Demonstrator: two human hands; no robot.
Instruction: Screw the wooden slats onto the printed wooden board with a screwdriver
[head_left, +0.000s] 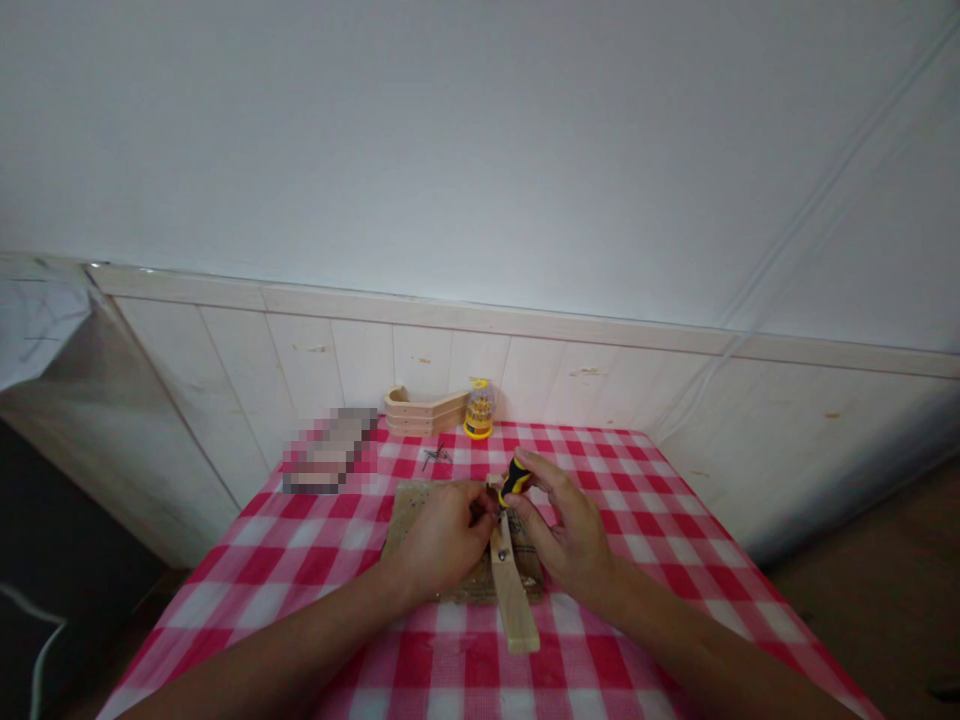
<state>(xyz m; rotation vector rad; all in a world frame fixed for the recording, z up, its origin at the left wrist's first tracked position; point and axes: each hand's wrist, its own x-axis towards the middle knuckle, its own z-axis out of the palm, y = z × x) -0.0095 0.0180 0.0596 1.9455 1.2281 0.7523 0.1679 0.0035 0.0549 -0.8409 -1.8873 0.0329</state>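
Observation:
My right hand (568, 528) is closed around a black and yellow screwdriver (514, 481), held upright over a light wooden strip (513, 597). The strip lies on a chipboard panel (409, 505) on the red and white checked tablecloth (660, 520). My left hand (441, 538) rests on the panel with its fingertips pinched at the strip's far end, beside the screwdriver's tip. What the fingers pinch is too small to make out.
Against the white panelled wall at the back lie stacked curved wooden pieces (424, 410) and a yellow screwdriver bit holder (478, 410). A few dark screws (435, 456) lie on the cloth. A blurred-out object (328, 452) sits at the back left.

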